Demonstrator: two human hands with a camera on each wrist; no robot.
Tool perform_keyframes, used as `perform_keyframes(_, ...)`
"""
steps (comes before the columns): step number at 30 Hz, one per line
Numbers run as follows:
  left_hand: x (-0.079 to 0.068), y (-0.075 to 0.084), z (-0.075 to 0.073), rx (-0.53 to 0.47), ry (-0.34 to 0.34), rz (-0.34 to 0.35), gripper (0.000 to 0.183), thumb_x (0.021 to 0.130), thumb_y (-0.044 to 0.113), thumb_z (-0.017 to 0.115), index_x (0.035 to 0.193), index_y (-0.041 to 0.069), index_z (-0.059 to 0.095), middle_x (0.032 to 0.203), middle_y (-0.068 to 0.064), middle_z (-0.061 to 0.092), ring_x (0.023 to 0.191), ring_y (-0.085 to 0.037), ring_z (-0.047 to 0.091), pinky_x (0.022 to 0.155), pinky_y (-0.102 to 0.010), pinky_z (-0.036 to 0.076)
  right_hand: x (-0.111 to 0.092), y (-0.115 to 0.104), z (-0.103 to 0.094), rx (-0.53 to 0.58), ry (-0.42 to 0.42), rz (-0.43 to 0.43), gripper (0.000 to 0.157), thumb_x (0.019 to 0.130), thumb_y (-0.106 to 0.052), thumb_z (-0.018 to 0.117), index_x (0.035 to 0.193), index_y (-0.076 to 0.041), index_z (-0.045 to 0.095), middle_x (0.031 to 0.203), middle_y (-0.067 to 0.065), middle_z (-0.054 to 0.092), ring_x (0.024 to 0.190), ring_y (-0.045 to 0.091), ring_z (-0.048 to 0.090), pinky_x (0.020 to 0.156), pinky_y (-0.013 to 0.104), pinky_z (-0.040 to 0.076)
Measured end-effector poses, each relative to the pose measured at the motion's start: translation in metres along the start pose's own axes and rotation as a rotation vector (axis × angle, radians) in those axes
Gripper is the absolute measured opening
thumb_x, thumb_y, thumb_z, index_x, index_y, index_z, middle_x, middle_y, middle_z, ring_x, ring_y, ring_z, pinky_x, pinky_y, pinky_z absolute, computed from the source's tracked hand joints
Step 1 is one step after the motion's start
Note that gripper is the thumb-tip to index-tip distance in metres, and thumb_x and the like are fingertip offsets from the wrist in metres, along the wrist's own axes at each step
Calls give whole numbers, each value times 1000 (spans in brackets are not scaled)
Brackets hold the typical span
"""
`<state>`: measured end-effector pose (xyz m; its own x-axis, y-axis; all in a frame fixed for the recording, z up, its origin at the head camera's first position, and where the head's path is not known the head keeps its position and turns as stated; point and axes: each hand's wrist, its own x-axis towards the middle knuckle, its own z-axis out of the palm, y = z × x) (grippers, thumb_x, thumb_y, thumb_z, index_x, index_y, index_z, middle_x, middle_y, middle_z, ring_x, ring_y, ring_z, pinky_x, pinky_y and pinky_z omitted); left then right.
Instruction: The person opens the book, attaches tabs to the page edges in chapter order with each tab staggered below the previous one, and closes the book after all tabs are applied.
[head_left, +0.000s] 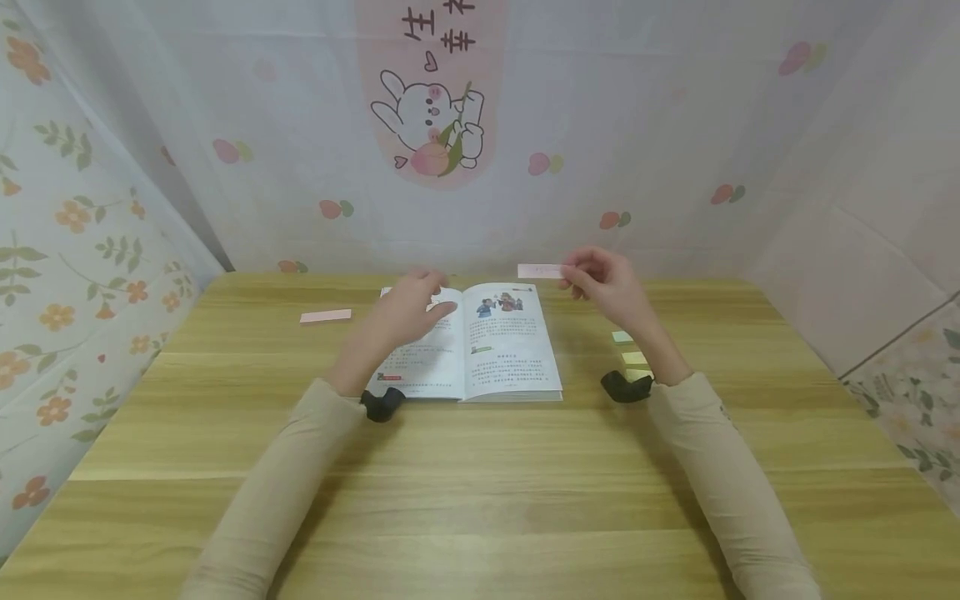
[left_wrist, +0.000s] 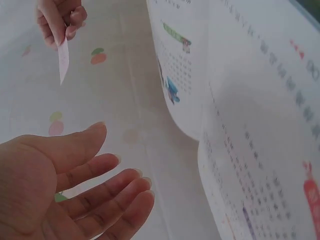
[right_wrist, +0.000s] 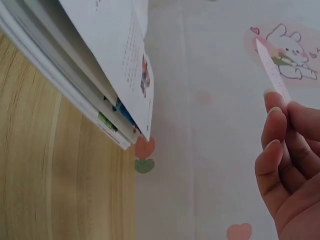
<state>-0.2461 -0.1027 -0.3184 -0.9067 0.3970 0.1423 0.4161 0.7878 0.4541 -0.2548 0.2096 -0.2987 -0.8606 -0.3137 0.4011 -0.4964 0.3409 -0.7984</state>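
An open book [head_left: 510,367] with printed text and small pictures lies on the wooden table. Over its left page hovers my left hand [head_left: 408,312], fingers loosely spread and holding nothing; the left wrist view shows that hand [left_wrist: 95,190] with relaxed fingers beside the pages [left_wrist: 250,125]. Beyond the book's far right corner, my right hand [head_left: 603,283] pinches one end of a pink paper strip [head_left: 536,271] between thumb and fingers. In the right wrist view the strip [right_wrist: 272,67] points up and away from the fingertips.
Another pink strip [head_left: 326,316] lies on the table left of the book. Right of the book are a green sticky pad [head_left: 622,337] and yellow sticky pads [head_left: 634,358], partly behind the right forearm. A printed curtain [head_left: 637,125] hangs along the table's far edge.
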Motion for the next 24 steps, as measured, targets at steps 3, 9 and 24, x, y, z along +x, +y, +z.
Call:
perform_keyframes(3,2,3,5,-5,-26,3,42,102,23,61,136,-1,56,131,-21,59,119,-34,58,99,-47,49,2,14,-2,11,1,15,16,100,0,60,108,13,60,89,31,68,64,12,59,62,22,52)
perform_keyframes(9,3,9,18,33,-89,-15,42,101,23,63,136,1,57,139,-19,54,116,-31,60,96,-45,51,6,38,-5,-7,-2,70,19,100,-10,64,108,8,62,88,21,71,67,21,63,64,28,55)
perform_keyframes(24,16,24,46,146,-185,5,41,100,20,64,136,2,60,131,-17,57,105,-25,59,91,-39,52,5,41,-7,-38,16,213,24,102,-11,60,112,11,60,96,33,67,71,20,65,64,23,54)
